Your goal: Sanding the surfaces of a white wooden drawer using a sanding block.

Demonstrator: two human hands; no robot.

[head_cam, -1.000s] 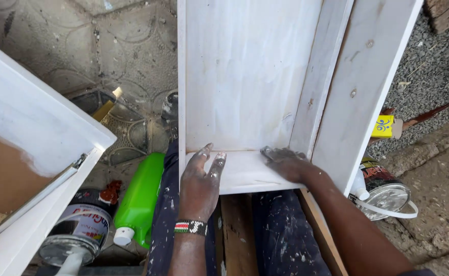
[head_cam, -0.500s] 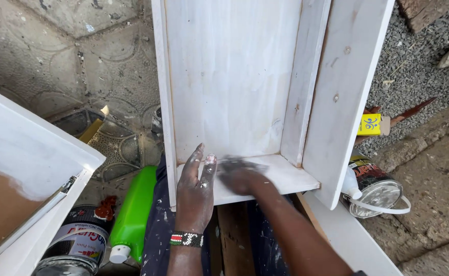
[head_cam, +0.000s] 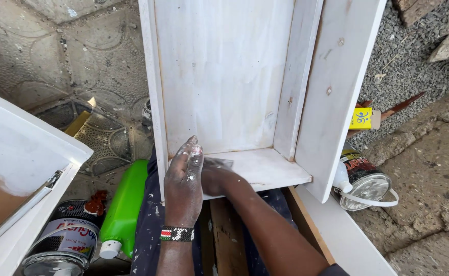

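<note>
1. A white-painted wooden drawer box (head_cam: pixel 234 76) stands on end across the person's lap, its open side facing up at the head camera; one screwed side panel (head_cam: pixel 337 97) leans out to the right.
2. At the left edge is another white-painted drawer (head_cam: pixel 25 148), with bare brown board showing inside it.
3. On the ground lie a green plastic bottle (head_cam: pixel 125 204) beside the left knee, a paint tin (head_cam: pixel 63 243) nearer the corner, and a second tin with a wire handle (head_cam: pixel 365 184) to the right.
4. The left hand (head_cam: pixel 182 186), paint-flecked and wearing a beaded wristband (head_cam: pixel 176 234), lies flat with fingers straight against the near end board (head_cam: pixel 263 171), bracing it and gripping nothing.
5. The right hand (head_cam: pixel 217 176) presses a small grey sanding pad (head_cam: pixel 219 163) onto that board, close beside the left fingers; it is closed down over the pad.
6. To my eye, good work here means keeping the pad flat, stroking evenly into the corner, and holding the box steady.
</note>
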